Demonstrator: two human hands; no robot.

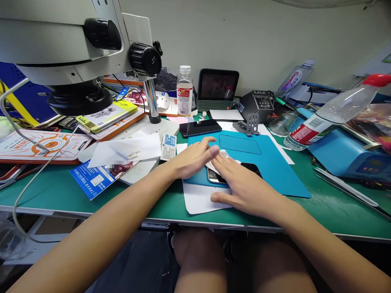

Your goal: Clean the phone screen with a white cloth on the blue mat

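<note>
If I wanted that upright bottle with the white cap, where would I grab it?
Probably around the labelled middle of the bottle, from the front: it stands upright and round, with the small screen close by on the right and the wall behind.

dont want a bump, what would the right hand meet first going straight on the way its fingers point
Most likely the left hand, very close ahead; depth is unclear in this view, so they may be touching.

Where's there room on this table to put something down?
Bare green table shows between the blue mat and the thin tools. The mat is bare right of the phone under the right hand. It's crowded by the microscope, with books and papers, and around the screen.
</note>
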